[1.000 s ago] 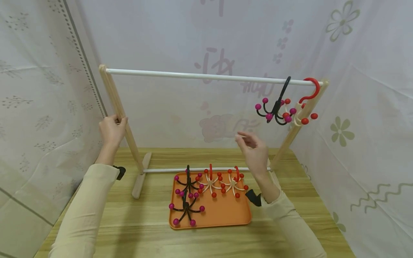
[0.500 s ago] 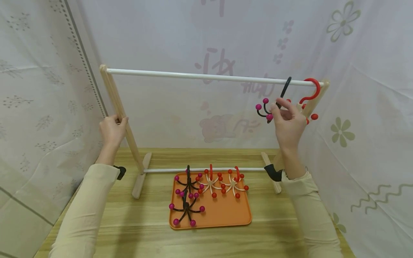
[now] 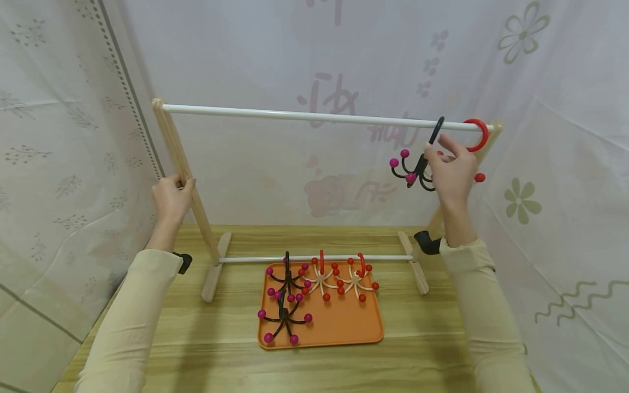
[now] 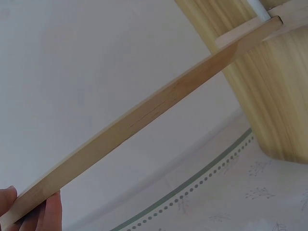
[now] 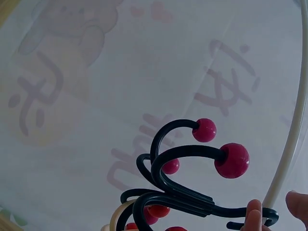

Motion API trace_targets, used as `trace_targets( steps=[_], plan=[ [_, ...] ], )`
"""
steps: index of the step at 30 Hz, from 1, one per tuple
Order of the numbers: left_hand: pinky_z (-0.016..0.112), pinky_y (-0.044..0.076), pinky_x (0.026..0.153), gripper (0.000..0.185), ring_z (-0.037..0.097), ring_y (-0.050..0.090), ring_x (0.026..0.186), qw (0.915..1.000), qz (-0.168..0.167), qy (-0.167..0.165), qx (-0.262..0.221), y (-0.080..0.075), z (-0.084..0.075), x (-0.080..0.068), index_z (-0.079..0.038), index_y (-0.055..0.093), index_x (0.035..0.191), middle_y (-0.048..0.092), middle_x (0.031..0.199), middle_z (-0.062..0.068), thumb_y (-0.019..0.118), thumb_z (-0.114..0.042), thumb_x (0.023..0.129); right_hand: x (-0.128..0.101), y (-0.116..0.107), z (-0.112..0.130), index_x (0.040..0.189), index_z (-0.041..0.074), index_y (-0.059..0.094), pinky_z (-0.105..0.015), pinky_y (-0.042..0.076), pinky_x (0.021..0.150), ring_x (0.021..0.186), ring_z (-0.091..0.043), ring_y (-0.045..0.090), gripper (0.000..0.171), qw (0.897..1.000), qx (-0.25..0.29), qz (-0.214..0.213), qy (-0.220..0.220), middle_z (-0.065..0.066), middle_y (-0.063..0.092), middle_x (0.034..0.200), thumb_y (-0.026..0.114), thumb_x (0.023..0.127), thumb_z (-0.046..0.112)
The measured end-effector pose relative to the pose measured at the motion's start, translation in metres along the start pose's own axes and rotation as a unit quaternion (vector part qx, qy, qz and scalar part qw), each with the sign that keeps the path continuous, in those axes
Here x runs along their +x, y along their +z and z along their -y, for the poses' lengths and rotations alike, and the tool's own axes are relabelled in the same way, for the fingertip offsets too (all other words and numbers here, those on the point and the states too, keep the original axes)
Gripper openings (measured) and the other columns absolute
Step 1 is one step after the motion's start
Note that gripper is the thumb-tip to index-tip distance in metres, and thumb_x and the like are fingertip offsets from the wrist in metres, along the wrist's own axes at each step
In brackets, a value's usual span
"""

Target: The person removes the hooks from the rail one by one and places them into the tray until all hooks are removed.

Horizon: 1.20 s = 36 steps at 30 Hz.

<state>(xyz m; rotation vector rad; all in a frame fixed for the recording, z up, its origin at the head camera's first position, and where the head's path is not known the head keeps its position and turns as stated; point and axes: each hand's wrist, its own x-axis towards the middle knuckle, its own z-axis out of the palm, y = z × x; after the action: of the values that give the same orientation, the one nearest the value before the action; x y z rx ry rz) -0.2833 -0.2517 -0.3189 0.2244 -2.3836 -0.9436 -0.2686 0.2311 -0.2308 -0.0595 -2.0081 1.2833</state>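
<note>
In the head view, the left hand (image 3: 172, 199) grips a wooden post (image 3: 176, 144). The right hand (image 3: 453, 172) is just beside a black hanger (image 3: 421, 164), which hangs on a white rod (image 3: 295, 115) above the fingertips; a red-hooked hanger (image 3: 484, 134) hangs partly behind that hand. Below and between the hands, an orange tray (image 3: 339, 325) bears 2 black hangers (image 3: 284, 314) and 2 cream hangers (image 3: 356, 278).

The left wrist view shows thumb and fingers clasping the post from opposite sides.

In the right wrist view, thumb and fingers stand apart, clasping nothing; 1 finger overlaps the hook (image 5: 273, 216), touching or not I cannot tell.
</note>
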Motion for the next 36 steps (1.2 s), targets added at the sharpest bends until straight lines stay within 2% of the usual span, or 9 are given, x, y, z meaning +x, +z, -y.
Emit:
trace_targets(
  steps=[5,10,17,27,36],
  plan=[
    [0.022,0.035,0.048,0.034,0.026,0.053,0.066,1.0,-0.002,0.004,0.002,-0.001,0.0,0.0,0.005,0.056,0.071,0.062,0.085,0.024,0.049,-0.023,0.091,0.009,0.001,0.001,0.113,0.013,0.061,-0.019,0.045,0.059,0.075,-0.007,0.061,0.041,0.999,-0.025,0.01,0.017,-0.004,0.062,0.106,0.064,0.079,0.035],
    [0.025,0.035,0.047,0.033,0.019,0.047,0.058,0.9999,-0.006,0.01,0.009,-0.001,0.0,0.001,0.003,0.055,0.069,0.062,0.079,0.022,0.05,-0.022,0.09,0.013,0.002,0.002,0.109,0.012,0.064,-0.018,0.043,0.055,0.072,-0.007,0.06,0.038,0.999,-0.045,0.011,0.023,-0.006,0.065,0.095,0.062,0.08,0.037],
    [0.025,0.034,0.045,0.032,0.018,0.045,0.054,0.9998,-0.007,0.012,0.011,-0.001,-0.001,0.001,0.004,0.055,0.07,0.061,0.074,0.021,0.05,-0.021,0.09,0.017,0.003,0.002,0.103,0.006,0.066,-0.018,0.045,0.061,0.07,-0.006,0.06,0.031,0.999,-0.044,-0.003,0.012,-0.007,0.066,0.089,0.061,0.082,0.029],
    [0.023,0.029,0.04,0.032,0.015,0.039,0.046,0.9995,-0.019,0.022,0.005,0.0,-0.001,0.001,0.003,0.053,0.065,0.056,0.061,0.016,0.052,-0.019,0.089,0.017,0.0,-0.001,0.107,0.008,0.064,-0.024,0.045,0.07,0.08,-0.015,0.06,0.035,0.999,-0.035,0.002,0.03,-0.005,0.064,0.09,0.059,0.083,0.034],
    [0.021,0.03,0.041,0.03,0.014,0.041,0.049,0.9993,-0.027,0.027,-0.002,0.001,-0.001,0.0,0.004,0.053,0.066,0.059,0.069,0.022,0.053,-0.016,0.089,0.017,-0.001,-0.002,0.107,0.008,0.063,-0.026,0.045,0.075,0.082,-0.014,0.059,0.038,0.999,-0.037,0.003,0.018,-0.005,0.064,0.091,0.058,0.083,0.036]
  ],
)
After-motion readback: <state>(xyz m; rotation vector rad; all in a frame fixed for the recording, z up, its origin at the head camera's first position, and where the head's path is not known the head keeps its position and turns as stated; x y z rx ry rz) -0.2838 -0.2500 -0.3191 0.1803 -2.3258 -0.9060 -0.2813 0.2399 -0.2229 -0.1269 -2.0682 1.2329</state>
